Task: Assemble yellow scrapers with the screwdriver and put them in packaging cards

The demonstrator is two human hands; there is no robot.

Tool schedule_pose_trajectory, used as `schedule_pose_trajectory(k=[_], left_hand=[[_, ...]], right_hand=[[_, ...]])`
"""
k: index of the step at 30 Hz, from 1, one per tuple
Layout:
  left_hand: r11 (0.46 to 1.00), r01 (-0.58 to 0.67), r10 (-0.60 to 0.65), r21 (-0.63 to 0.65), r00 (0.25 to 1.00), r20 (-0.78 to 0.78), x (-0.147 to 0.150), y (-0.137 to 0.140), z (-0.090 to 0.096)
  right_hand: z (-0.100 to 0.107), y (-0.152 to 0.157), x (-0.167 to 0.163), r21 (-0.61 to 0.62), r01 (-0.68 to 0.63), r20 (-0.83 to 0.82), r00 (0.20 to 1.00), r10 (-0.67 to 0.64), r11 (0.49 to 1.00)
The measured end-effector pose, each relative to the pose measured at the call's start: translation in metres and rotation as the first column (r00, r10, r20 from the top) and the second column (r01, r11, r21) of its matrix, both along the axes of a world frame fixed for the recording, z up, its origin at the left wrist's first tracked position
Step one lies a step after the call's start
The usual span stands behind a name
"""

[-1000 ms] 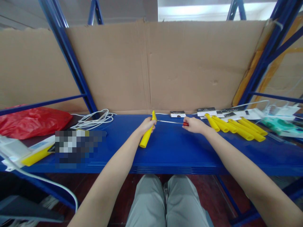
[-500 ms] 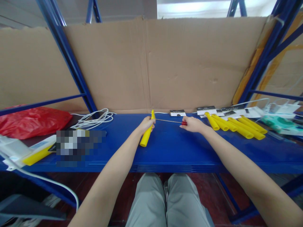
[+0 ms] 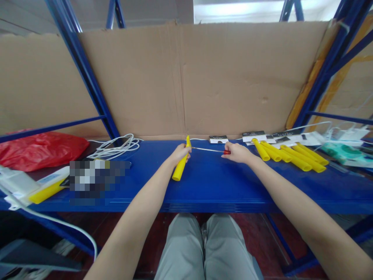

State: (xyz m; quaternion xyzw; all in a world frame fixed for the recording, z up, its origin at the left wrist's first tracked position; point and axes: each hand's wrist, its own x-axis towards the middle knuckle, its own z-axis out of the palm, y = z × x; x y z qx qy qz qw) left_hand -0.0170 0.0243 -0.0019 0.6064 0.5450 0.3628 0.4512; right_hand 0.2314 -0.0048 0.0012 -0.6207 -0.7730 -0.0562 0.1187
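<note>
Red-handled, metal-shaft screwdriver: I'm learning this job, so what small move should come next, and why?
Probably a small turn of the red-handled, metal-shaft screwdriver by the right hand: that hand grips it, its shaft points at the side of the hollow yellow tube, and the left hand grips that tube. Whether it is seated is too small to tell.

One yellow tube [image 3: 180, 169] in the left hand [image 3: 180, 153] | one red-handled tool [image 3: 210, 149] in the right hand [image 3: 236, 153] | and six yellow tubes [image 3: 295, 157] right of it! | one red bag [image 3: 43, 149], far left
</note>
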Motion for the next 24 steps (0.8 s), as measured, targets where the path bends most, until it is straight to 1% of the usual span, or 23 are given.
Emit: schedule_pose_trajectory(k=[5,7,10,12,15,18,21,23,24], left_hand=[[1.000,0.005,-0.005,-0.003,1.000,0.010,0.000,-0.001,0.001],[1.000,0.016,-0.016,-0.009,1.000,0.010,0.000,-0.002,0.002],[1.000,0.023,-0.023,-0.012,1.000,-0.002,0.001,-0.003,0.002],[1.000,0.022,-0.022,-0.006,1.000,-0.016,0.001,-0.003,0.001],[1.000,0.030,-0.029,0.005,0.999,-0.022,0.001,-0.001,0.000],[0.999,0.030,-0.030,0.010,0.999,-0.016,0.000,-0.001,-0.001],[1.000,0.019,-0.019,-0.001,1.000,-0.022,0.000,-0.002,0.000],[1.000,0.019,-0.020,-0.011,0.999,-0.029,0.001,-0.003,0.001],[1.000,0.021,-0.022,-0.016,0.999,-0.032,0.002,-0.004,0.002]], right_hand=[[-0.004,0.006,0.008,-0.090,-0.119,-0.066,0.991,0.114,0.989],[-0.005,0.008,0.012,-0.091,-0.146,-0.064,0.988,0.141,0.985],[-0.004,0.009,0.015,-0.022,-0.124,-0.031,0.992,0.123,0.992],[-0.003,0.008,0.014,0.019,-0.071,0.000,0.997,0.071,0.997],[-0.003,0.006,0.013,0.051,-0.011,0.031,0.999,0.009,0.999],[-0.004,0.007,0.015,0.037,-0.051,0.002,0.999,0.051,0.998],[-0.005,0.009,0.018,-0.021,-0.121,-0.022,0.992,0.121,0.992],[-0.003,0.009,0.020,-0.037,-0.136,-0.007,0.991,0.136,0.990],[-0.002,0.009,0.020,-0.025,-0.128,0.006,0.992,0.129,0.991]])
